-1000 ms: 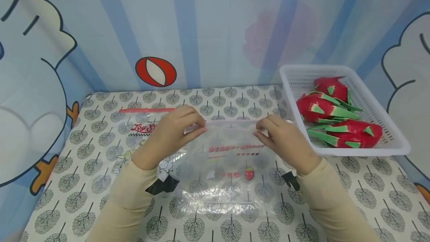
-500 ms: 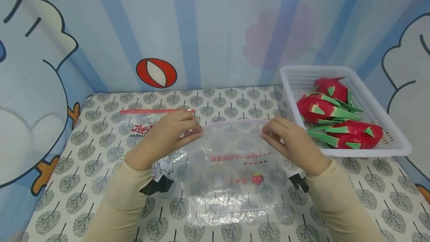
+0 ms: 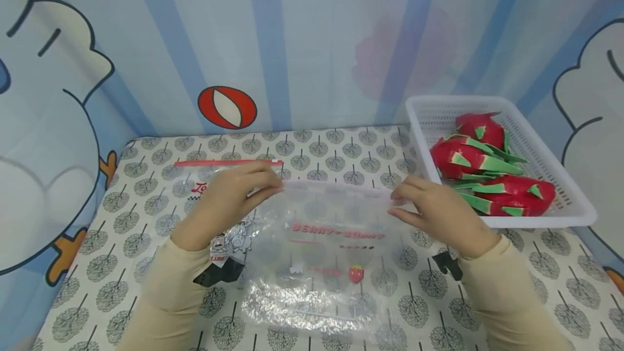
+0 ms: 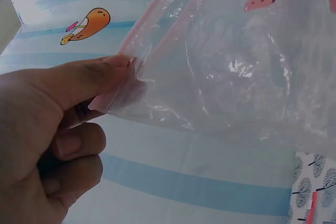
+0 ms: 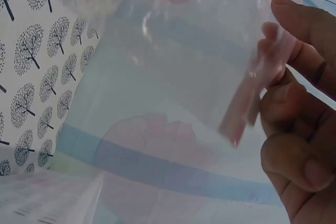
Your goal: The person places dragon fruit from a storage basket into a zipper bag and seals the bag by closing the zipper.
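Note:
A clear zip bag (image 3: 336,264) with "Berry-Bunny" lettering and a pink top strip stretches between my hands. My left hand (image 3: 234,194) pinches its upper left corner; thumb and finger grip the pink edge (image 4: 137,38) in the left wrist view. Beside the opposite corner is my right hand (image 3: 434,213), thumb and index finger parted. In the right wrist view the pink corner strip (image 5: 239,111) hangs blurred in front of the lower fingers, with a fingertip showing through the plastic. The bag's lower part lies close over the patterned cloth.
A second clear zip bag with a red slider strip (image 3: 229,163) and red lettering lies on the left, partly under my left arm. At the right stands a white plastic basket (image 3: 580,213) holding red dragon fruits (image 3: 512,194) with green scales. A printed curtain (image 3: 322,42) closes off the back.
My hands have moved apart, the left one leftward and the right one rightward. The bag has shifted left with the left hand, and the gap between right thumb and index finger has widened.

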Demonstrator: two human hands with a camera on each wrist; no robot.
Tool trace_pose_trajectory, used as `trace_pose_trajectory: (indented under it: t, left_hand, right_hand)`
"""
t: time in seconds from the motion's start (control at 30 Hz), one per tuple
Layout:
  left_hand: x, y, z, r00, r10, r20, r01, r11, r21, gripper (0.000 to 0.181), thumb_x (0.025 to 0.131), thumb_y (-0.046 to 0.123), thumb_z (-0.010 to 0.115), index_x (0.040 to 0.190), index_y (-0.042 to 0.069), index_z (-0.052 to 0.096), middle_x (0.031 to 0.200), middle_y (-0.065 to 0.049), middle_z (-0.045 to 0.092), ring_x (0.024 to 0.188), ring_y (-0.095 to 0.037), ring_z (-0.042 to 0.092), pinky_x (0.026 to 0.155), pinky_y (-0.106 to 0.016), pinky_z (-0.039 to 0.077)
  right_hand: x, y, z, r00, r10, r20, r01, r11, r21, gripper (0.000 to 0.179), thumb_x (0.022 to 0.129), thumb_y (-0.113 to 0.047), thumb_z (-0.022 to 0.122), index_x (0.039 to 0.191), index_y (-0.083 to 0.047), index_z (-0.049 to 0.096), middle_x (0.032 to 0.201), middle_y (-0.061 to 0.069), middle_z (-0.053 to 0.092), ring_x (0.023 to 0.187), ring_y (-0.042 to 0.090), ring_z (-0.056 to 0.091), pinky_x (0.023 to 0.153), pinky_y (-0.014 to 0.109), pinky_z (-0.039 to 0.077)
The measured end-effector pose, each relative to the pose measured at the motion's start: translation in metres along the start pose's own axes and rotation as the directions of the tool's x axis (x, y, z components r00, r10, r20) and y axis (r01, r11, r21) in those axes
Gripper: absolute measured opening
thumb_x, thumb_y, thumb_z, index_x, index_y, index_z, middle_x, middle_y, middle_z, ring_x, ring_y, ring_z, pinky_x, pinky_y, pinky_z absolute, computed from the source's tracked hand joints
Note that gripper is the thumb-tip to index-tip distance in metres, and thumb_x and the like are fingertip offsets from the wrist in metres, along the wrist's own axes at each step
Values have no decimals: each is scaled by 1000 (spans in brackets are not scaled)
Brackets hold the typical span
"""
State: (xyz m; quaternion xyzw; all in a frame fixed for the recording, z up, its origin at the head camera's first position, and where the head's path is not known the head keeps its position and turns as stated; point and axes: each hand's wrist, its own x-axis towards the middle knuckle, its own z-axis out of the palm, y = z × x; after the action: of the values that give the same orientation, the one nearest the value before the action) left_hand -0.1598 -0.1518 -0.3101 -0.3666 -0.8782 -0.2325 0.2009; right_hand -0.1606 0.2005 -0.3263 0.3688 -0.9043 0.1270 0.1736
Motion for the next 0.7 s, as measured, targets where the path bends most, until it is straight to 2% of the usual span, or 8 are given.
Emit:
trace_pose_trajectory:
  t: [0.17, 0.3, 0.4, 0.57, 0.7]
  left_hand:
    - [-3, 5, -3, 997, -70, -26, 71, 997, 30, 5, 85, 10, 71, 91, 10, 72, 92, -3, 70, 75, -14, 65, 65, -29, 54]
    - [-3, 13, -3, 993, -114, -27, 114, 993, 21, 3, 88, 7, 68, 91, 8, 69, 94, -4, 68, 76, -15, 63, 66, -29, 54]
    - [-4, 19, -3, 992, -127, -16, 127, 992, -3, 5, 88, 4, 67, 92, 7, 66, 96, -6, 66, 75, -15, 60, 66, -29, 53]
    - [-6, 26, -4, 994, -112, 8, 112, 993, -33, 12, 85, 7, 72, 91, 7, 62, 95, -5, 61, 66, -10, 54, 58, -21, 48]
    - [-8, 30, -6, 998, -55, -20, 54, 998, -36, 18, 81, 10, 75, 87, 8, 59, 94, -4, 60, 67, -10, 54, 57, -19, 48]
  right_hand:
    - [-2, 3, -4, 998, -33, -59, 32, 999, -14, 22, 72, -15, 82, 86, -13, 65, 82, -2, 63, 63, 6, 55, 57, 25, 52]
    - [1, 1, -4, 992, -74, -98, 76, 997, 15, 23, 71, -8, 82, 85, -12, 64, 85, -1, 62, 76, 12, 62, 66, 30, 56]
    - [1, -2, -5, 992, -63, -106, 64, 998, 8, 23, 72, -5, 81, 86, -11, 64, 88, 1, 63, 80, 15, 64, 70, 33, 57]
    - [0, -9, -6, 986, -16, -166, -3, 994, -113, 21, 75, -6, 79, 90, -10, 64, 92, 7, 67, 79, 22, 67, 60, 37, 58]
    - [1, -12, -9, 977, -8, -214, -32, 982, -185, 19, 76, -10, 77, 91, -10, 66, 106, 11, 70, 88, 29, 70, 50, 38, 54]
